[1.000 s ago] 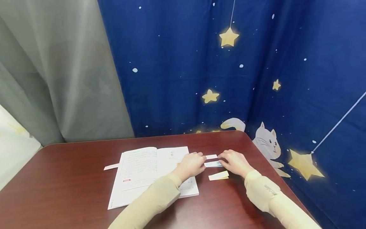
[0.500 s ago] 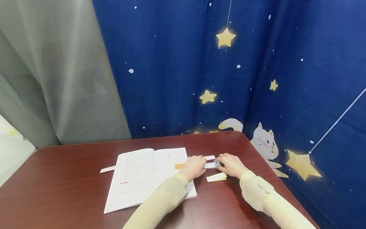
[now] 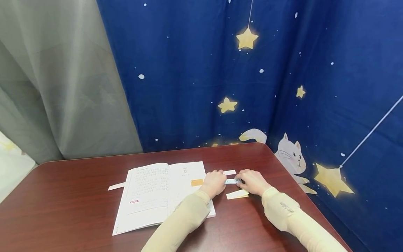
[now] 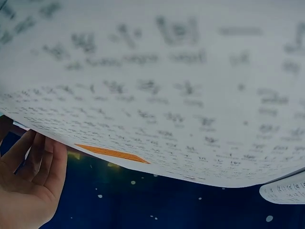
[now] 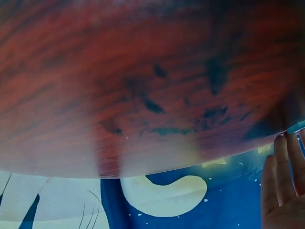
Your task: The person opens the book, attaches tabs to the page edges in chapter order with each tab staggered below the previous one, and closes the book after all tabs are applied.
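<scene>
Seen from the head camera, a pale blue paper strip is held low over the dark red table, just right of the open book; its long axis runs left to right across the picture, one end at each hand. The left hand is closed over the strip's left end with fingers curled, and the right hand is closed over the right end in the same way; whether the tips pinch or only press cannot be told at this size. A white strip lies just beyond the hands, and a cream-and-yellow strip lies just on the near side of them, apart from both. An orange tab is seen on the book's right page, close to the left hand. A further white strip juts out from the book's left edge.

From the left wrist, the printed page fills most of the picture, blurred, with the orange tab near its edge. The fingers of the left hand are seen side by side, bent gently toward the page edge; the blue strip is hidden here.

From the right wrist, the table's underside-like red surface dominates. The right hand's fingers are shown close together and nearly straight, their tips at a blue sliver of the strip by the table edge
</scene>
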`<action>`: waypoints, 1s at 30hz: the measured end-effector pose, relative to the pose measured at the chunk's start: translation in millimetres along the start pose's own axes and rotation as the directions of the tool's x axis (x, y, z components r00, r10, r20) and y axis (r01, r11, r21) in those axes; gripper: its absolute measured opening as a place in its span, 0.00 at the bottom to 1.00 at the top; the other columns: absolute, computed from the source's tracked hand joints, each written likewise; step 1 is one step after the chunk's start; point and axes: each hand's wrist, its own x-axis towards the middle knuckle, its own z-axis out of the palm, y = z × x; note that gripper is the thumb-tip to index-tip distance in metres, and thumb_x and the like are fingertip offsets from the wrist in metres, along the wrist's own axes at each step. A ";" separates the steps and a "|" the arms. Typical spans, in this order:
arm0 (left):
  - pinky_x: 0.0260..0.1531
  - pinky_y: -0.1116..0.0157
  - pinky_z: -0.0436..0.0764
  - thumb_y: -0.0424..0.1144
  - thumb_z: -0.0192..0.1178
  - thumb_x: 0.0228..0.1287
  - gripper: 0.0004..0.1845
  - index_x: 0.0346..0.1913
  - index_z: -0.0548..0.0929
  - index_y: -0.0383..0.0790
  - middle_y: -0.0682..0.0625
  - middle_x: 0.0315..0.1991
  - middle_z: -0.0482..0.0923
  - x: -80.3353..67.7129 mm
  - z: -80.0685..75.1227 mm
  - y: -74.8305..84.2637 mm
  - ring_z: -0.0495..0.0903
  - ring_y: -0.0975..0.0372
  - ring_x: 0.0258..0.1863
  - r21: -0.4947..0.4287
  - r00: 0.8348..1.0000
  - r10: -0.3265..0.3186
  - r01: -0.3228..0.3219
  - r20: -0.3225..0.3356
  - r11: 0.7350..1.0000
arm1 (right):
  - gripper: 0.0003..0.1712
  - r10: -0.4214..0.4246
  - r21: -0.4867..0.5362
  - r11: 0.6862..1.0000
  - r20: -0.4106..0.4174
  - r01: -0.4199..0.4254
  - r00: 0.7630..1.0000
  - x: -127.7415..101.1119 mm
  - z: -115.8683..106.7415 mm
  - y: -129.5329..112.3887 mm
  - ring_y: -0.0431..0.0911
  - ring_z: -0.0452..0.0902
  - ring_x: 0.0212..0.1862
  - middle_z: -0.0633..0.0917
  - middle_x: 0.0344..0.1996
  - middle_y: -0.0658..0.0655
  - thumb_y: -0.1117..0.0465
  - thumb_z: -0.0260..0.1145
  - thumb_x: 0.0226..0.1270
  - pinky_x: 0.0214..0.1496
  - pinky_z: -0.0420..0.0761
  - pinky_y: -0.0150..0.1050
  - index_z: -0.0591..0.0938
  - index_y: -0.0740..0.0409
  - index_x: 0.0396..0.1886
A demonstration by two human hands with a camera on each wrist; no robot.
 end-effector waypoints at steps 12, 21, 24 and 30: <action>0.23 0.62 0.75 0.46 0.61 0.51 0.07 0.29 0.82 0.48 0.53 0.27 0.74 3.8 3.6 -1.2 0.75 0.60 0.29 0.018 1.000 -0.009 0.010 -0.020 1.000 | 0.09 0.005 -0.010 1.000 0.000 -0.005 1.000 1.7 -0.8 -0.9 0.42 0.74 0.33 0.80 0.29 0.45 0.58 0.68 0.49 0.34 0.74 0.40 0.83 0.49 0.33; 0.23 0.63 0.74 0.45 0.62 0.50 0.05 0.29 0.82 0.48 0.54 0.27 0.74 4.5 4.8 0.2 0.75 0.61 0.29 0.012 0.999 0.011 -0.011 -0.034 1.000 | 0.10 0.020 -0.004 1.000 0.004 -0.020 1.000 1.9 0.9 -1.2 0.42 0.74 0.32 0.79 0.29 0.46 0.57 0.67 0.49 0.35 0.74 0.40 0.82 0.50 0.34; 0.22 0.63 0.73 0.44 0.62 0.49 0.05 0.27 0.81 0.48 0.54 0.25 0.73 4.4 6.0 0.5 0.74 0.61 0.28 0.018 0.998 0.035 -0.034 -0.049 0.999 | 0.11 0.028 0.002 1.000 0.011 -0.028 1.000 1.7 1.2 -1.8 0.42 0.74 0.33 0.79 0.29 0.46 0.57 0.67 0.49 0.36 0.75 0.40 0.82 0.51 0.35; 0.20 0.63 0.72 0.45 0.60 0.47 0.06 0.24 0.80 0.47 0.54 0.24 0.72 5.8 9.0 0.2 0.74 0.61 0.27 0.024 0.995 0.065 -0.063 -0.081 0.998 | 0.14 0.029 0.009 1.000 0.026 -0.030 0.999 1.6 1.0 -2.5 0.42 0.73 0.33 0.79 0.29 0.47 0.56 0.67 0.50 0.36 0.74 0.40 0.82 0.52 0.38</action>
